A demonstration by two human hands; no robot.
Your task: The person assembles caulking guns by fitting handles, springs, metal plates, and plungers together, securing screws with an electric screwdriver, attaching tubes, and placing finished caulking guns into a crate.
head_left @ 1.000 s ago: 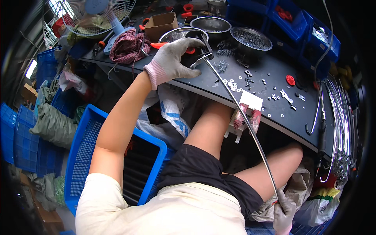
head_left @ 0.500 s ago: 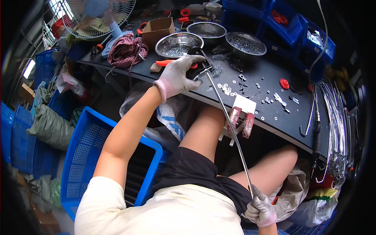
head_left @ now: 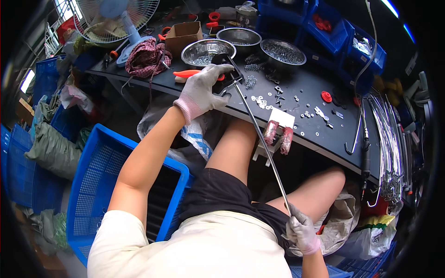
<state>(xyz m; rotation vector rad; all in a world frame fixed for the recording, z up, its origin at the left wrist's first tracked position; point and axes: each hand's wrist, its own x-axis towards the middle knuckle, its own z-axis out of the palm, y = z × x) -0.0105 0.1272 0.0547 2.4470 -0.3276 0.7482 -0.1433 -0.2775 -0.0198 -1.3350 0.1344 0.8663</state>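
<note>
though cluttered, a black tabletop (head_left: 333, 139) behind the rod (head_left: 265, 145), blue bins (head_left: 334, 39) beyond

Cream shirt (head_left: 194, 245), black shorts (head_left: 220, 197)
Short sleeves (head_left: 121, 229) are worn; left hand (head_left: 203, 89) and right hand (head_left: 302, 230) are covered by grey gloves (head_left: 198, 87) with pink cuffs (head_left: 186, 109).

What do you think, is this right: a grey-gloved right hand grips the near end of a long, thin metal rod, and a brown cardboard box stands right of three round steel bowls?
Not quite: the head view shows the brown cardboard box standing left of the three steel bowls. The grey-gloved right hand grips the metal rod by its near end.
</note>
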